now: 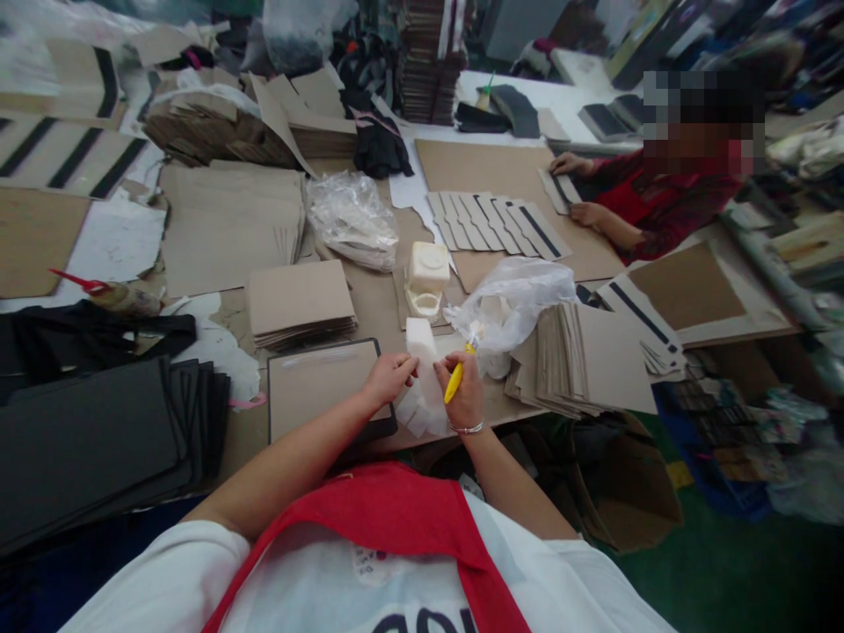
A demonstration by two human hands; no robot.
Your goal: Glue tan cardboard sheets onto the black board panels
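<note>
My left hand (390,380) is closed, thumb and fingertips at the edge of a white translucent strip (425,359). On the strip's other side, my right hand (467,397) wraps round a yellow-handled brush (454,384), bristles upward with whitish matter on them. The right fingertips also come up to the strip. More white strips (422,413) lie beneath at the table edge. A cream plastic container (428,268) with an open, crusted mouth stands just beyond. Under my left forearm lies a cardboard panel (309,387) with a black border.
Cardboard stacks stand left (300,299) and right (610,356), with a clear plastic bag (520,294) near the right one. Black sheets (98,440) fill the left edge. Across the table, a co-worker (673,189) handles a black-striped card (559,189).
</note>
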